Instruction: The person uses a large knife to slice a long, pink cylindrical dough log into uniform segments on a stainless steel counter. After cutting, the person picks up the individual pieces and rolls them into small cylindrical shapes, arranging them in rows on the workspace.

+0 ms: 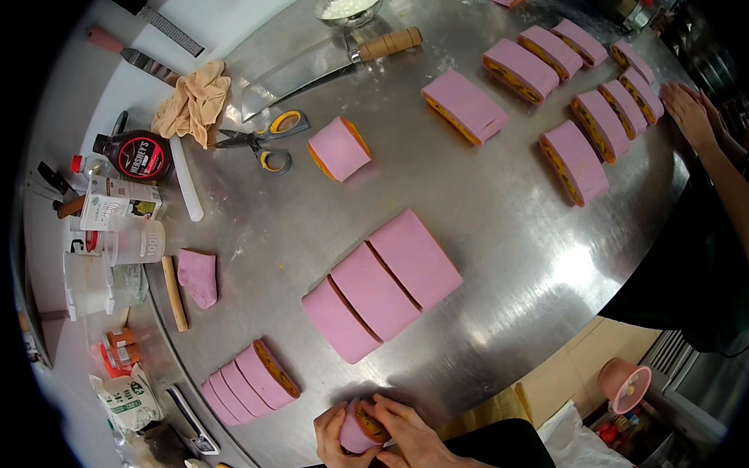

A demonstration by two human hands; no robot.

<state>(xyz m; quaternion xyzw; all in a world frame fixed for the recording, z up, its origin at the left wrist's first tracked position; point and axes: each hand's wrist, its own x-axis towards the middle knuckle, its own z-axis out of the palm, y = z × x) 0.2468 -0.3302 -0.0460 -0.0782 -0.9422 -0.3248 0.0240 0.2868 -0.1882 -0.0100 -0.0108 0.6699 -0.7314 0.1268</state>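
At the near edge of the steel table, my left hand grips a pink dough piece from the left side. My right hand holds the same piece from the right, its fingertips on the cut end where an orange layer and dark-flecked yellow filling show. Ahead lies a pink filled dough roll cut into three wide pieces set close together. To the left of my hands rests a row of narrower pink dough slices, with filling visible at the right end.
Farther off lie a single dough piece, scissors, a large knife and a bowl of white powder. A wooden stick and dough scrap are left. Another person's hands touch the right edge near more slices.
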